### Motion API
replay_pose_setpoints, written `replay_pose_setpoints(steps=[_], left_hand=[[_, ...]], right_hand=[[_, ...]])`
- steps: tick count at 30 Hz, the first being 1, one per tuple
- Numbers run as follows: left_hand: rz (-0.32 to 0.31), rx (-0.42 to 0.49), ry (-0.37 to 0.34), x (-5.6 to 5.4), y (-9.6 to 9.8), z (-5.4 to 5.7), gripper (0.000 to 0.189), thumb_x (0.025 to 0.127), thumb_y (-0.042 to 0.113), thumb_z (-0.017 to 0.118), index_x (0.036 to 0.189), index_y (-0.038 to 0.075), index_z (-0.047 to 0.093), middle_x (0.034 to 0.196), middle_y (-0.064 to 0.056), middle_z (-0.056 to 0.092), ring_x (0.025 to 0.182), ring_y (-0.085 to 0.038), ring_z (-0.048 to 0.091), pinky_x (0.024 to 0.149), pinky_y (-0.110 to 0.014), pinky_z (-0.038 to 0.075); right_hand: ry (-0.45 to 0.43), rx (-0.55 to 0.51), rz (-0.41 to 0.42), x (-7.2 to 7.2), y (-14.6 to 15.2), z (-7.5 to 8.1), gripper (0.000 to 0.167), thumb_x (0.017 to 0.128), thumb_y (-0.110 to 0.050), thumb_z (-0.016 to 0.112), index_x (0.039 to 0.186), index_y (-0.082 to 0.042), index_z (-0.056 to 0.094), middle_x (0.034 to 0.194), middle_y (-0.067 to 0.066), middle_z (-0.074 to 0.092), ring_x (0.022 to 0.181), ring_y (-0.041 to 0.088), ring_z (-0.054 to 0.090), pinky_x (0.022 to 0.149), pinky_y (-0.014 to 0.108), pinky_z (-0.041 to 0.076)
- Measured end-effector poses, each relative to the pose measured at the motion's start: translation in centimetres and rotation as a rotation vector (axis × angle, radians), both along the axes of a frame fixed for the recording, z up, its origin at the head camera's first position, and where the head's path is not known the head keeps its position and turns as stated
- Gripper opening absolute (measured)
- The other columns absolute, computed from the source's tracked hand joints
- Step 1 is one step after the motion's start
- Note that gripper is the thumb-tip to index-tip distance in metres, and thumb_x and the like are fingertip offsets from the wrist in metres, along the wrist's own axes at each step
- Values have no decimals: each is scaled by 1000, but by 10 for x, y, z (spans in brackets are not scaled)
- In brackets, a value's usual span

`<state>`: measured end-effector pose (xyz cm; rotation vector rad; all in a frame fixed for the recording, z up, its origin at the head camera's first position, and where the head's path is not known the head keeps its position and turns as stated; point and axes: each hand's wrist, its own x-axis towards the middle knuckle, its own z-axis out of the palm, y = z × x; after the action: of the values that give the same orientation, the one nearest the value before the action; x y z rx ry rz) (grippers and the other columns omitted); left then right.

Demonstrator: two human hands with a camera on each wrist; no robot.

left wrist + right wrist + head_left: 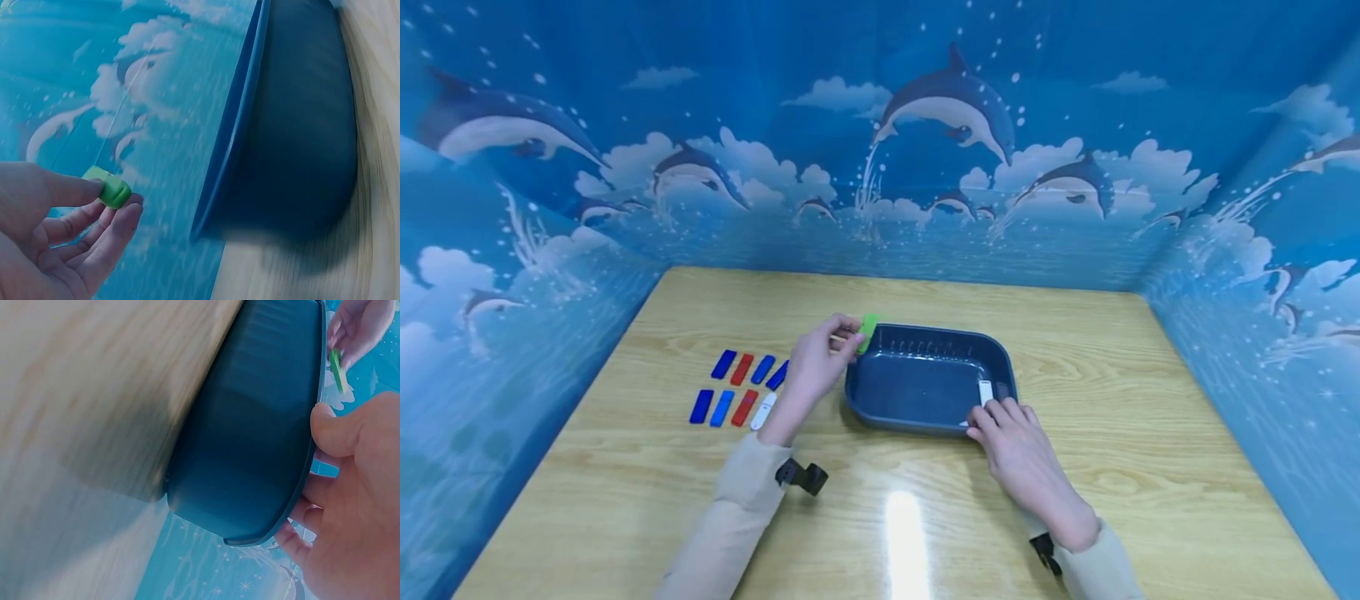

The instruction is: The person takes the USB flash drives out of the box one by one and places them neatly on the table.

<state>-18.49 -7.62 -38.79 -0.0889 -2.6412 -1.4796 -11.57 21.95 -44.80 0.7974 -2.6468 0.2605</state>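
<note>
My left hand [820, 358] pinches a small green stick [868, 332], shaped like a USB flash drive, between thumb and fingertips. It holds the stick over the back left corner of a dark blue tray [925, 427]. In the left wrist view the green stick [112, 189] shows its rounded end, beside the tray wall [300, 137]. At the tray's front right corner my right hand [1018, 450] grips the rim, thumb on the rim and fingers reaching over it. Inside, near those fingers, lie a white stick [986, 392] and a dark one [1002, 391].
Left of the tray, two rows of small sticks lie on the wooden table [625, 483], among them a dark blue one [702, 406], a red one [745, 407] and a white one [763, 411]. My left forearm partly covers this group. A dolphin-print curtain [880, 242] surrounds the table.
</note>
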Motion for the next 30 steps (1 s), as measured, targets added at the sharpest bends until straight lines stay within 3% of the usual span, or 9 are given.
replay_pose_setpoints(steps=[6,10,17,23,30], left_hand=[[83,-72,6,12,-34,-9,23,99,22,67,113,5,68,107,-13,72,96,-29,72,83,-44,57],[64,-105,-2,18,-48,-20,21,97,20,69,108,2,70,100,-13,73,93,-29,71,82,-43,57],[71,-259,-71,29,-62,-32,22,93,19,73,104,0,70,93,-11,73,86,-26,72,73,-38,55],[6,-382,-157,41,-68,-40,18,89,16,79,96,2,70,83,-6,72,71,-16,64,63,-29,51],[-20,-408,-212,50,-68,-47,16,85,15,81,90,5,70,78,-2,70,71,-14,65,66,-30,54]], right_hand=[[-4,-2,-3,0,0,1,8,98,-19,65,94,-13,62,83,-2,52,80,20,46,75,37,41],[-12,5,-12,1,0,1,8,99,-20,63,94,-13,62,83,-2,53,81,20,47,75,37,41],[-18,6,-6,0,-1,0,8,99,-20,62,95,-13,62,84,-2,53,81,20,46,75,37,41],[-20,3,-3,0,-1,0,9,99,-20,62,96,-13,62,84,-2,53,82,20,47,76,37,41],[-16,3,-2,-1,-1,-1,10,100,-21,61,96,-12,63,85,-1,54,83,21,48,77,38,42]])
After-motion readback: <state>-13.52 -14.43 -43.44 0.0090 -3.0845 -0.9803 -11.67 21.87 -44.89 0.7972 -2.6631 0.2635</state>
